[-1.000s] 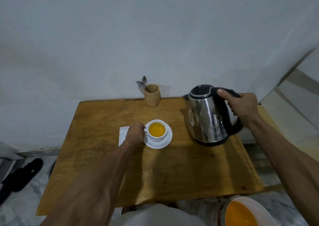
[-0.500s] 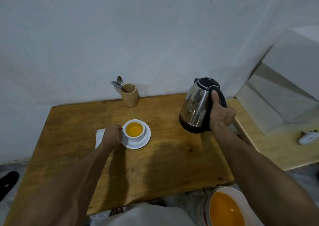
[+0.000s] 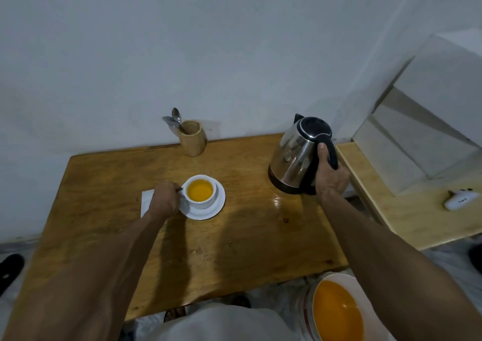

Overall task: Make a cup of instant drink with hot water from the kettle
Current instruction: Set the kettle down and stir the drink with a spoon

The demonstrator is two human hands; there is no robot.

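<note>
A white cup [image 3: 200, 192] full of orange drink stands on a white saucer [image 3: 214, 206] in the middle of the wooden table [image 3: 234, 236]. My left hand [image 3: 165, 202] is closed on the cup's handle at its left side. A steel kettle [image 3: 294, 158] with a black lid rests on the table's back right corner, slightly tilted. My right hand [image 3: 330, 174] grips its black handle. A white sachet [image 3: 146, 200] lies flat to the left of the cup, partly under my left hand.
A wooden holder [image 3: 192, 142] with spoons [image 3: 174, 119] stands at the back edge by the wall. A lighter low table [image 3: 407, 210] with a small white device [image 3: 461, 200] adjoins on the right. A bucket of orange liquid [image 3: 336, 312] sits on the floor at the front right.
My right hand carried the kettle from beside the cup to the table's back right corner and lowered it there. My left hand stayed on the cup. The view shifted right.
</note>
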